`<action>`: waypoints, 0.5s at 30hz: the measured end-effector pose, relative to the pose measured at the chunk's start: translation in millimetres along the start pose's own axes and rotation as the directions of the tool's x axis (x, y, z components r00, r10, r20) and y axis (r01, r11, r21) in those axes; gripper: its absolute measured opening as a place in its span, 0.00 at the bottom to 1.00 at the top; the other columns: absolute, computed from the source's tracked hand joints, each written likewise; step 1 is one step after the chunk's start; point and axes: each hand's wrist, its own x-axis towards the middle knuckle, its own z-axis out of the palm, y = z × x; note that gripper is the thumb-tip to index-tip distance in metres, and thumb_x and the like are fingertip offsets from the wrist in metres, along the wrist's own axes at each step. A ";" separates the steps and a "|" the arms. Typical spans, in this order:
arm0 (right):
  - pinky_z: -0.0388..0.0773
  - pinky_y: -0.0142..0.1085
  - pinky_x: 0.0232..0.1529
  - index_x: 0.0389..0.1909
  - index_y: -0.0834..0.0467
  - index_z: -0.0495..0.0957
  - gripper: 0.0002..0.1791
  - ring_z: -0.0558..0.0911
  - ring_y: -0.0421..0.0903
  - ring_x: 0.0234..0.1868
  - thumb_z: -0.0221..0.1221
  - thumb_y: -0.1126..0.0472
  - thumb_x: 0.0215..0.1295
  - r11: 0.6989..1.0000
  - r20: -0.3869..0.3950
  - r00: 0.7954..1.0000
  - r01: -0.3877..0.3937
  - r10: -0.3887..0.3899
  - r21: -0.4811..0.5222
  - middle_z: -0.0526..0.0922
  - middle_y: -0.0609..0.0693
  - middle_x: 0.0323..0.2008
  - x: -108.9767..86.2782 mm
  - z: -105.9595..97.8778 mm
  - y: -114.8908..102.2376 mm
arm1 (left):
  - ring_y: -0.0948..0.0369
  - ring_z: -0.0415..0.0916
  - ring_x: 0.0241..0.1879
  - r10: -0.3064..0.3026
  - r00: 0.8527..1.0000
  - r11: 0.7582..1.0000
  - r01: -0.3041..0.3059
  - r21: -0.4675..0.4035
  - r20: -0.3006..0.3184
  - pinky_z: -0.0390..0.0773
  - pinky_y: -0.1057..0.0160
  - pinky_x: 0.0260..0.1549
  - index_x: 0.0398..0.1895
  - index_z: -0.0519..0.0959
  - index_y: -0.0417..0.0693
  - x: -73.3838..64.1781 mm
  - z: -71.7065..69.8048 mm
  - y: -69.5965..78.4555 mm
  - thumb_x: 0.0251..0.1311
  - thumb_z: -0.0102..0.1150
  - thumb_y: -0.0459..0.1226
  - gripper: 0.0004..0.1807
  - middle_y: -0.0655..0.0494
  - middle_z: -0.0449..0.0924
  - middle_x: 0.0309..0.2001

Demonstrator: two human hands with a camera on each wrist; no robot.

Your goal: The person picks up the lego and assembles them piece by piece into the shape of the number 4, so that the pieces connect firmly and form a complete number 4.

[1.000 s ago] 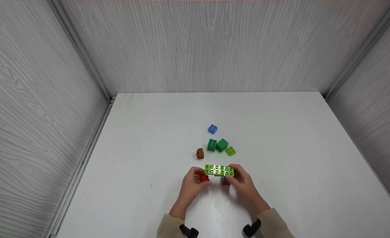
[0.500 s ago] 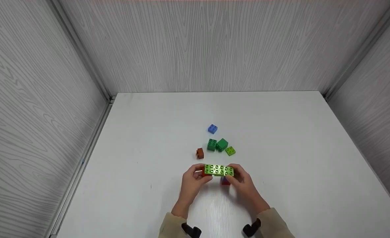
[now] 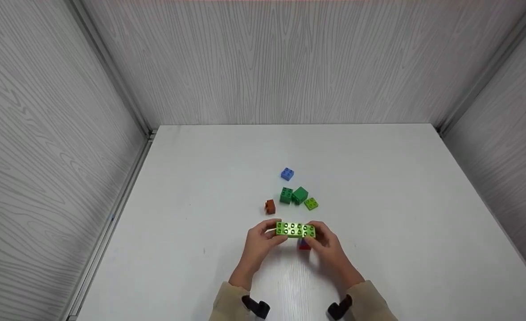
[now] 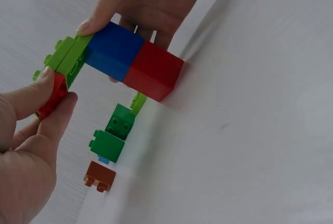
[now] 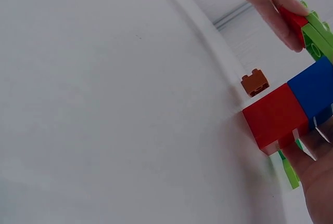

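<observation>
A light green studded Duplo strip (image 3: 293, 229), two thin layers thick in the left wrist view, is held level between both hands. Under its right end a blue brick (image 4: 114, 51) and a larger red brick (image 4: 155, 70) are stacked. My right hand (image 3: 330, 247) grips this end, thumb on the green strip and fingers behind the bricks. My left hand (image 3: 257, 247) pinches a small red brick (image 4: 53, 96) between thumb and fingers, right up against the underside of the strip's left end. From the head view that small red brick is hidden.
Beyond the hands on the white table (image 3: 200, 187) lie a brown brick (image 3: 270, 207), a dark green brick (image 3: 286, 195), another green brick (image 3: 300, 195) on its side, a lime plate (image 3: 311, 203) and a blue brick (image 3: 287, 174). Grey wood-grain walls (image 3: 263, 62) stand at the back and sides.
My left hand has brought the small red brick from below and left of the strip's left end up under it. My right hand and the loose bricks have stayed in place.
</observation>
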 end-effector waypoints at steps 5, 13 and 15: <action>0.72 0.33 0.48 0.53 0.66 0.69 0.17 0.74 0.45 0.46 0.56 0.65 0.65 1.000 -0.002 1.000 -0.010 0.010 -0.003 0.74 0.55 0.46 0.2 0.4 -1.6 | 0.54 0.77 0.46 -0.099 0.995 0.978 0.094 -0.186 -0.018 0.76 0.61 0.45 0.55 0.70 0.28 2.2 0.4 8.7 0.56 0.63 0.35 0.26 0.42 0.75 0.48; 0.73 0.32 0.47 0.53 0.66 0.68 0.18 0.74 0.45 0.46 0.56 0.64 0.65 0.999 0.008 1.000 -0.020 0.020 0.028 0.73 0.56 0.46 -0.2 0.4 -1.5 | 0.54 0.80 0.40 -0.180 0.981 0.921 0.144 -0.362 -0.068 0.78 0.59 0.41 0.53 0.68 0.25 4.8 4.2 14.2 0.54 0.63 0.30 0.25 0.41 0.79 0.41; 0.73 0.32 0.47 0.53 0.67 0.68 0.18 0.74 0.45 0.46 0.56 0.65 0.65 0.999 0.009 1.000 -0.016 0.016 0.041 0.73 0.57 0.46 -0.3 0.2 -0.7 | 0.53 0.80 0.39 -0.203 0.976 0.910 0.157 -0.384 -0.081 0.78 0.59 0.41 0.52 0.69 0.25 6.2 5.1 14.6 0.53 0.64 0.29 0.25 0.41 0.79 0.40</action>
